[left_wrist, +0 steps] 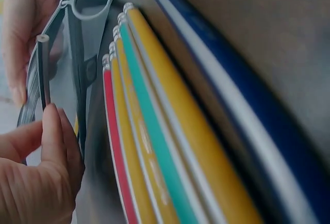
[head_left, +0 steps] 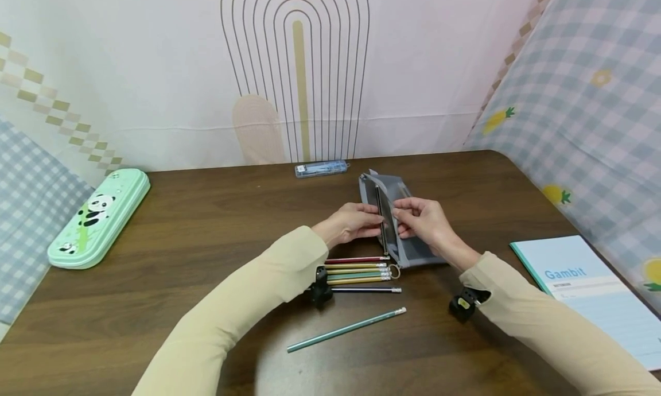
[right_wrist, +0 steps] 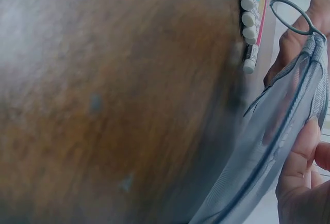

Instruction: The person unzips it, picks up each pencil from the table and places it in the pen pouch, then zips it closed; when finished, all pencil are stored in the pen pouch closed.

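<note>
My left hand [head_left: 351,222] pinches a dark pencil [left_wrist: 43,66] at the opening of a grey zip pencil pouch [head_left: 415,253]. My right hand [head_left: 424,222] grips the pouch's near side by its edge and holds the mouth apart. A ring pull [left_wrist: 92,1] hangs at the zip's end. Left of the pouch, red, yellow and green pencils [head_left: 358,270] lie side by side, partly hidden by the left wrist. A dark blue pencil [head_left: 369,290] lies just nearer, and a single green pencil [head_left: 346,330] rests slanted in front.
A mint-green panda pencil case [head_left: 98,218] lies at the table's left. At the back edge is a small clear blue case [head_left: 321,168]. A Gambit notebook [head_left: 594,292] lies to the right, near the checked cloth [head_left: 594,126]. Both wrists carry black cameras.
</note>
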Motion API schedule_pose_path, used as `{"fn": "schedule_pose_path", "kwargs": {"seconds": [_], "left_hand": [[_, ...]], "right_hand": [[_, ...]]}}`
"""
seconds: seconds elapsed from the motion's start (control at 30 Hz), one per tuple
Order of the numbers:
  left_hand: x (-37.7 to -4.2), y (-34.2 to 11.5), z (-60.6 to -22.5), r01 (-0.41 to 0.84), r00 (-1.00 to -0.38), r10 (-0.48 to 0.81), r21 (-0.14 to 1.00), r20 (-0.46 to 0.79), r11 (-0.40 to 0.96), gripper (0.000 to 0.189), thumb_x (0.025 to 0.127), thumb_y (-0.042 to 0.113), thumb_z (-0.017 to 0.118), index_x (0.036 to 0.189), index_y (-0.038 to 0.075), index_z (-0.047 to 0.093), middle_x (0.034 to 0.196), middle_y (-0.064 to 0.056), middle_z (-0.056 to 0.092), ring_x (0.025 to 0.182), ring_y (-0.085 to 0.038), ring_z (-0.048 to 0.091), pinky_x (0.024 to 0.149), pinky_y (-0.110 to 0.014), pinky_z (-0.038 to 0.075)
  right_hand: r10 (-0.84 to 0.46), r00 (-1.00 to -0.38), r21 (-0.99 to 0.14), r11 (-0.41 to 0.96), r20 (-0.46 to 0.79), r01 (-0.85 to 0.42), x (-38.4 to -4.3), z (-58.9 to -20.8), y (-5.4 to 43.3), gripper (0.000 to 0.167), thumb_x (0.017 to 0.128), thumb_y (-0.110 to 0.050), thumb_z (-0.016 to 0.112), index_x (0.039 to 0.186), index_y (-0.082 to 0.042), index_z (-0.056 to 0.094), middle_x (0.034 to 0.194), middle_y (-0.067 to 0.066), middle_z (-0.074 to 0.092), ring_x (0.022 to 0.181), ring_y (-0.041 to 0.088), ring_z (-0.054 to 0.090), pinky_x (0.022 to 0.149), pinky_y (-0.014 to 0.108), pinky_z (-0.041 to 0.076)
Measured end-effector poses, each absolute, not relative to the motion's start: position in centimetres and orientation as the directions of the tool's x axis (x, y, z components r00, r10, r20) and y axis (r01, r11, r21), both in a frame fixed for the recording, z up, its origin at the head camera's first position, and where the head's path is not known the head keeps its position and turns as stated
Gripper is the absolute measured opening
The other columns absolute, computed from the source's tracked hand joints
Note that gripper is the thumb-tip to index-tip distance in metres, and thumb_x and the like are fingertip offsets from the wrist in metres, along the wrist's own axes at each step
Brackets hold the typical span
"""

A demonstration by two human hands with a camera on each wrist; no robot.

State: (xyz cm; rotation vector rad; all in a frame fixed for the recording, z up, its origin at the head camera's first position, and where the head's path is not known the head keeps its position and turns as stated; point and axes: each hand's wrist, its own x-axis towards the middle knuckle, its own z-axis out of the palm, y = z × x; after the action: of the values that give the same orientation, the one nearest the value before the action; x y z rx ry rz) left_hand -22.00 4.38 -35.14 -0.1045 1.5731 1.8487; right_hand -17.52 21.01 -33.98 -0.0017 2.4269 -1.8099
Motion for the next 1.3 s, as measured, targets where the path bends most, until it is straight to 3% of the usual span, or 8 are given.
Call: {"fn": "schedule_pose_path", "kwargs": {"seconds": [0.13, 0.27, 0.43, 0.6, 0.8, 1.1, 1.3], "left_hand": [[-21.9, 5.5, -35.0, -0.527, -0.787, 0.408, 0.848, -0.463, -0.056, 0.045, 0.091, -0.005, 0.054, 0.135, -0.004, 0.042, 0.123, -0.022, 0.055, 0.096, -0.021, 0.061, 0.097, -0.033, 0.048], [-21.6, 5.8, -34.8, -0.5, -0.807, 0.407, 0.862, -0.429, -0.083, 0.049, 0.092, -0.007, 0.051, 0.139, -0.006, 0.036, 0.13, -0.025, 0.049, 0.114, -0.031, 0.056, 0.098, -0.035, 0.046], [-21.2, 3.9, -34.2, -0.435, -0.79, 0.484, 0.901, -0.376, -0.009, 0.047, 0.093, -0.004, 0.051, 0.139, -0.006, 0.038, 0.133, -0.026, 0.048, 0.121, -0.035, 0.051, 0.1, -0.037, 0.045], [-20.9, -0.2, -33.7, -0.289, -0.714, 0.598, 0.931, -0.364, 0.222, 0.041, 0.091, 0.0, 0.057, 0.132, -0.005, 0.048, 0.127, -0.023, 0.054, 0.112, -0.029, 0.059, 0.094, -0.034, 0.05], [-20.5, -4.9, -34.2, 0.029, -0.643, 0.679, 0.874, -0.355, 0.485, 0.032, 0.088, 0.005, 0.064, 0.119, -0.003, 0.06, 0.107, -0.014, 0.066, 0.09, -0.012, 0.063, 0.082, -0.026, 0.055], [-20.2, -7.2, -35.5, 0.169, -0.626, 0.728, 0.863, -0.28, 0.477, 0.029, 0.081, -0.003, 0.069, 0.109, -0.007, 0.064, 0.096, -0.013, 0.068, 0.082, -0.01, 0.063, 0.076, -0.023, 0.055], [-19.9, -7.1, -35.2, 0.298, -0.639, 0.732, 0.802, -0.236, 0.518, 0.022, 0.08, -0.001, 0.07, 0.101, 0.0, 0.069, 0.087, -0.005, 0.068, 0.076, -0.008, 0.062, 0.072, -0.021, 0.054]], "right_hand": [[-0.076, -0.992, -0.961, 0.267, -0.095, 0.072, -17.4, -34.0, 21.0, 0.037, 0.094, -0.006, 0.055, 0.125, 0.014, 0.049, 0.069, -0.005, 0.061, 0.053, 0.003, 0.057, 0.053, 0.019, 0.054], [-0.082, -0.992, -0.963, 0.258, -0.1, 0.076, -17.4, -34.1, 21.0, 0.037, 0.094, -0.006, 0.055, 0.124, 0.014, 0.049, 0.069, -0.003, 0.061, 0.053, 0.003, 0.057, 0.053, 0.019, 0.054], [-0.07, -0.993, -0.96, 0.27, -0.1, 0.078, -17.6, -34.3, 21.0, 0.034, 0.094, -0.006, 0.055, 0.123, 0.012, 0.051, 0.07, -0.003, 0.062, 0.053, 0.003, 0.057, 0.053, 0.019, 0.055], [-0.06, -0.993, -0.959, 0.272, -0.1, 0.08, -17.7, -34.3, 21.1, 0.035, 0.093, -0.006, 0.056, 0.123, 0.012, 0.051, 0.068, -0.005, 0.06, 0.053, 0.003, 0.057, 0.053, 0.019, 0.055], [-0.06, -0.993, -0.957, 0.279, -0.103, 0.082, -17.6, -34.3, 21.3, 0.035, 0.093, -0.005, 0.056, 0.124, 0.011, 0.051, 0.068, -0.005, 0.059, 0.053, 0.003, 0.057, 0.054, 0.02, 0.055], [-0.062, -0.993, -0.955, 0.287, -0.102, 0.08, -17.4, -34.3, 21.4, 0.035, 0.093, -0.005, 0.056, 0.123, 0.012, 0.051, 0.068, -0.003, 0.059, 0.053, 0.003, 0.057, 0.054, 0.02, 0.055], [-0.064, -0.993, -0.959, 0.274, -0.094, 0.073, -17.5, -34.2, 21.3, 0.035, 0.093, -0.004, 0.055, 0.123, 0.014, 0.05, 0.067, -0.004, 0.06, 0.052, 0.003, 0.056, 0.053, 0.019, 0.054]]}}
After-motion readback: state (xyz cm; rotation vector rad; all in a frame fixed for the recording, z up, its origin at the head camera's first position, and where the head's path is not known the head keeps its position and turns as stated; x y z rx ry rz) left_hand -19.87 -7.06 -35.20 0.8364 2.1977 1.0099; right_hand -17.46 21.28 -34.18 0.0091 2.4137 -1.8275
